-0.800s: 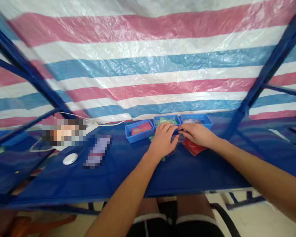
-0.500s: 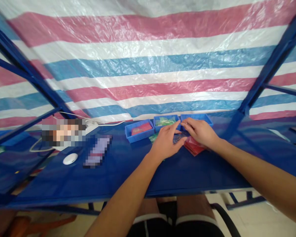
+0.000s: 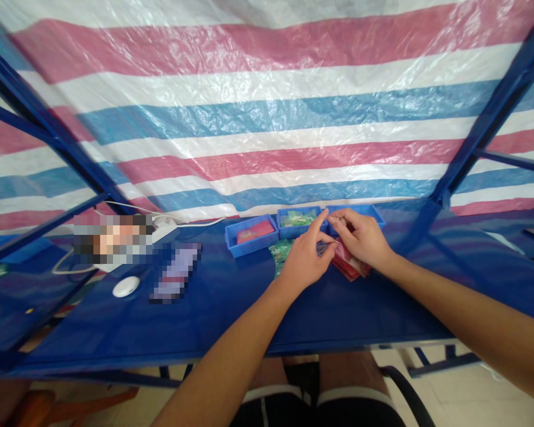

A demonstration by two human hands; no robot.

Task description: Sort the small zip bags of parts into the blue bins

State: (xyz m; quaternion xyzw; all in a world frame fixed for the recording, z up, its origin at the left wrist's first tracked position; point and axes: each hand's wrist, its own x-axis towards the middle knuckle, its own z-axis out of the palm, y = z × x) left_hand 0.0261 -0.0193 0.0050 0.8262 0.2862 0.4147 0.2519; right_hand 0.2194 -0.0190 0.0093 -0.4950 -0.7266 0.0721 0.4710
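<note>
Three blue plastic bins [image 3: 254, 244] stand beyond your left hand [image 3: 308, 258] and right hand [image 3: 364, 238], fingers curled, grip unclear. Glossy red packets [image 3: 347, 268] lie by your right.

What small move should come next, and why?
Perhaps ease the bare left hand slightly away from the bare right hand: their fingertips crowd together by the flat red plastic packets, and anything between them is too small to tell.
</note>
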